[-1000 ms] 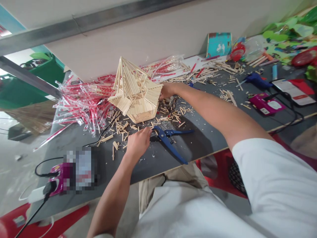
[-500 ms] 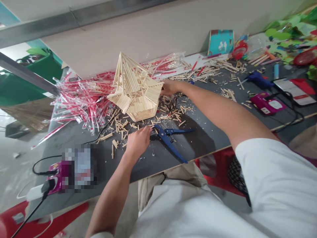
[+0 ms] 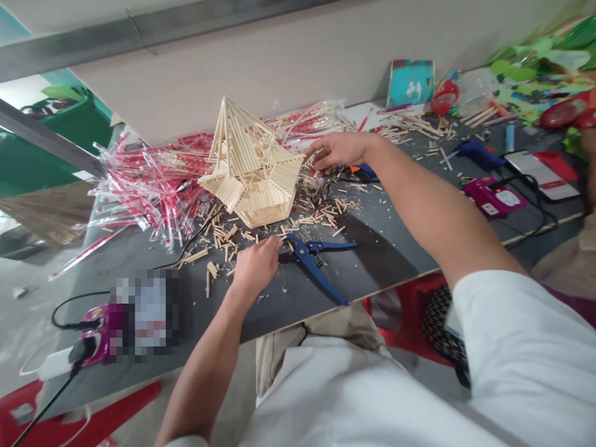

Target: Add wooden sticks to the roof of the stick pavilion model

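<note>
Head view, as I read it from my remote station: a hexagonal pavilion model (image 3: 251, 180) built of pale, fine-grained wooden sticks stands on a dark grey surface (image 3: 382, 261), its tapered base down and its open, ribbed peak leaning left. My right hand (image 3: 339, 152) is just beside the model's right eave; the right fingers (image 3: 321, 149) are spread and released, with nothing visibly held. My left hand (image 3: 258, 266) lies low among short wooden offcuts (image 3: 228, 233), next to a blue-handled cutter (image 3: 305, 253). The left fingers (image 3: 274, 248) are loosely curled, and I cannot tell whether they pinch a small stick. The step in hand appears to be fitting or trimming small sticks around the model. The next move would call for a delicate fingertip pick, because the thin, rigid pieces lie in a loose, tangled scatter. Behind the model, a heap of chopsticks (image 3: 149, 186) in clear plastic sleeves printed with red shows a glossy, crinkled texture. A blue hot-glue gun (image 3: 479, 152) lies farther right on the surface.
</note>
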Demonstrator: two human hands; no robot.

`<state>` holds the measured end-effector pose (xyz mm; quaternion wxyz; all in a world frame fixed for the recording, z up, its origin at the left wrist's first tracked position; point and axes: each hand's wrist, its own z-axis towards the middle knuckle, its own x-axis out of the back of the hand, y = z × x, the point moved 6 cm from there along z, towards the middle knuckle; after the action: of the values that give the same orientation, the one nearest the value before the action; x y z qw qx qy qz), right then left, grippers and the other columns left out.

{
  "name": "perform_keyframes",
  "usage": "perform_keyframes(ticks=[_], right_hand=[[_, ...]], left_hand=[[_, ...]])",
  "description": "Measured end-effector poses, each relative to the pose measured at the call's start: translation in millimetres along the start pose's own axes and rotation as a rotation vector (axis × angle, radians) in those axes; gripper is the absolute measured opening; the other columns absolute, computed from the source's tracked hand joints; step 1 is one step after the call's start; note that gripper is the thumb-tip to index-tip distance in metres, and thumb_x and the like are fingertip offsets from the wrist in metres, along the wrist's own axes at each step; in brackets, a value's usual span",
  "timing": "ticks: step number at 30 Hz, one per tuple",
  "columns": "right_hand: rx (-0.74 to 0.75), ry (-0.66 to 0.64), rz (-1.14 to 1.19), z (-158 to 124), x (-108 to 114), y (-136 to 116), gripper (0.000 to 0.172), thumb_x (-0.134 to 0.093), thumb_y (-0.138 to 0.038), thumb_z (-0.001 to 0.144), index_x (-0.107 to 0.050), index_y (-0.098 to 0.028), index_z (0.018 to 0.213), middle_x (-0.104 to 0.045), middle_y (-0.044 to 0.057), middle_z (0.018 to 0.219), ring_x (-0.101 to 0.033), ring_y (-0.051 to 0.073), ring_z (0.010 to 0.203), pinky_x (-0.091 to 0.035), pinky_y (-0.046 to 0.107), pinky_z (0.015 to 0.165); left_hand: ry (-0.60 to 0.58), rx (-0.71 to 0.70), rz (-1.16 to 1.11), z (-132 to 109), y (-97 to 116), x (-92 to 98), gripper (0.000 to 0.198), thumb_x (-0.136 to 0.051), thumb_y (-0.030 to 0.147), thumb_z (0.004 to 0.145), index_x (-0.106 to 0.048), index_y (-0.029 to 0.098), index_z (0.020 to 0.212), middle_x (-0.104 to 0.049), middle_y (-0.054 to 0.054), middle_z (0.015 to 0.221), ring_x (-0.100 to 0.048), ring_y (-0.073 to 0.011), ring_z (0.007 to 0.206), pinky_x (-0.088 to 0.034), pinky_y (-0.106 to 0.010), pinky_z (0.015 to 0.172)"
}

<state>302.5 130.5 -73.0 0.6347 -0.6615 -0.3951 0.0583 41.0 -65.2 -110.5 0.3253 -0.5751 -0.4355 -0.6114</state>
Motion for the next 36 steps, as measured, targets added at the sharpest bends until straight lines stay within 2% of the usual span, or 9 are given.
perform_keyframes(ticks=[2, 8, 13, 17, 20, 23, 28, 31, 36], right_hand=[[-0.007, 0.000, 0.032, -10.0, -0.9, -1.1, 0.052, -0.090, -0.047, 0.071, -0.074, -0.027, 0.117, -0.079, -0.001, 0.095, -0.074, 0.017, 0.081, -0.060, 0.036, 0.075], [0.025, 0.117, 0.183, -39.9, -3.7, -12.3, 0.044, -0.091, -0.039, 0.071, -0.074, -0.025, 0.109, -0.078, 0.001, 0.095, -0.072, 0.018, 0.083, -0.060, 0.034, 0.075], [0.101, 0.269, 0.305, -53.8, -12.0, -38.3, 0.038, -0.094, -0.032, 0.068, -0.071, -0.021, 0.096, -0.073, 0.001, 0.084, -0.071, 0.017, 0.077, -0.059, 0.031, 0.068], [0.225, 0.423, 0.336, -55.9, -25.4, -76.0, 0.037, -0.092, -0.032, 0.072, -0.069, -0.022, 0.100, -0.070, 0.001, 0.079, -0.071, 0.018, 0.075, -0.061, 0.034, 0.068], [0.370, 0.478, 0.250, -55.6, -42.7, -114.5, 0.034, -0.090, -0.033, 0.076, -0.070, -0.021, 0.100, -0.069, 0.001, 0.083, -0.069, 0.017, 0.073, -0.061, 0.035, 0.067], [0.400, 0.471, 0.178, -47.8, -60.9, -140.8, 0.036, -0.091, -0.039, 0.074, -0.069, -0.022, 0.097, -0.071, 0.003, 0.085, -0.070, 0.019, 0.077, -0.063, 0.038, 0.069], [0.321, 0.479, 0.165, -26.9, -76.5, -143.9, 0.041, -0.093, -0.047, 0.070, -0.067, -0.022, 0.090, -0.070, 0.003, 0.080, -0.070, 0.022, 0.078, -0.065, 0.043, 0.076], [0.316, 0.475, 0.201, -21.2, -79.0, -137.0, 0.042, -0.091, -0.048, 0.072, -0.066, -0.022, 0.093, -0.071, 0.003, 0.085, -0.071, 0.021, 0.079, -0.065, 0.042, 0.076], [0.289, 0.506, 0.217, -21.6, -78.3, -134.8, 0.045, -0.092, -0.052, 0.068, -0.065, -0.021, 0.086, -0.072, 0.003, 0.083, -0.071, 0.019, 0.077, -0.063, 0.040, 0.073]], left_hand=[[0.003, 0.003, -0.002, 0.2, -0.2, 0.0, 0.035, -0.031, 0.042, 0.110, -0.063, 0.028, 0.116, -0.078, -0.001, 0.101, -0.074, -0.0223, 0.085, -0.028, -0.031, 0.060], [0.023, 0.005, -0.036, 0.3, 0.5, 0.8, 0.036, -0.033, 0.041, 0.110, -0.066, 0.027, 0.116, -0.078, -0.003, 0.105, -0.075, -0.0224, 0.090, -0.037, -0.030, 0.063], [0.145, -0.031, -0.159, 0.2, 0.8, 9.1, 0.033, -0.037, 0.039, 0.110, -0.066, 0.027, 0.122, -0.077, -0.003, 0.114, -0.075, -0.0197, 0.097, -0.047, -0.028, 0.070], [0.354, -0.089, -0.253, 0.6, -1.6, 38.0, 0.028, -0.048, 0.036, 0.107, -0.066, 0.025, 0.126, -0.077, -0.004, 0.118, -0.075, -0.0153, 0.095, -0.052, -0.024, 0.074], [0.514, -0.125, -0.265, 2.6, -3.9, 73.2, 0.027, -0.056, 0.036, 0.105, -0.067, 0.024, 0.125, -0.078, -0.004, 0.109, -0.074, -0.0118, 0.083, -0.051, -0.022, 0.067], [0.590, -0.139, -0.250, 12.6, -5.4, 109.2, 0.030, -0.059, 0.037, 0.103, -0.065, 0.022, 0.129, -0.077, -0.005, 0.110, -0.074, -0.0127, 0.087, -0.053, -0.023, 0.070], [0.600, -0.152, -0.159, 43.2, -6.3, 149.7, 0.060, -0.071, 0.048, 0.094, -0.052, 0.025, 0.146, -0.074, -0.006, 0.113, -0.072, -0.0175, 0.091, -0.052, -0.027, 0.066], [0.624, -0.209, -0.157, 56.8, -6.7, 159.1, 0.051, -0.070, 0.051, 0.094, -0.059, 0.025, 0.137, -0.073, -0.006, 0.114, -0.071, -0.0179, 0.096, -0.053, -0.027, 0.070], [0.646, -0.257, -0.210, 68.7, -13.6, 158.4, 0.043, -0.074, 0.047, 0.092, -0.066, 0.025, 0.128, -0.072, -0.004, 0.110, -0.071, -0.0163, 0.096, -0.053, -0.026, 0.073]])
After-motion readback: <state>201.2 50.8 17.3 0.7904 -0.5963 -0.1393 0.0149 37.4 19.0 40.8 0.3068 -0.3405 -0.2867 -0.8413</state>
